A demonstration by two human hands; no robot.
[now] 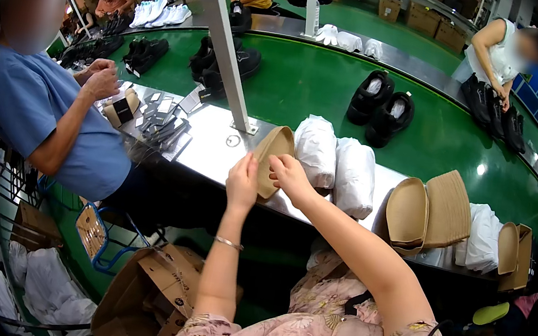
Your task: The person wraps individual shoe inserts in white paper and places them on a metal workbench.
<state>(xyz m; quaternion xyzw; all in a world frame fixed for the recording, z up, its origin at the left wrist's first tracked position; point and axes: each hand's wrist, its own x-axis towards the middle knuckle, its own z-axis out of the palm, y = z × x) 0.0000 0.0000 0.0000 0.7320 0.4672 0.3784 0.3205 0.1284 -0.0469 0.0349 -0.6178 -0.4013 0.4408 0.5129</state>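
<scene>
A brown moulded cardboard shoe insert (pixel 280 144), shaped like a shallow tray, stands tilted at the bench edge in front of me. My left hand (pixel 242 181) is closed on its left rim. Over the insert's hollow, my right hand (pixel 289 178) is held with curled fingers pressed together; whatever they hold, if anything, is hidden. Just right of the insert, two white paper-wrapped bundles (pixel 316 150) lie side by side on the metal bench. Further right, a nested stack of the same brown inserts (pixel 448 210) leans on the bench.
A slanting grey post (pixel 221 41) rises from the bench to the left. Beyond the bench a green conveyor belt (pixel 293 80) carries black shoes (pixel 389 119). At left a person in blue (pixel 76 124) stands near piled tags (pixel 164 118). An opened cardboard box (pixel 147 287) sits low left.
</scene>
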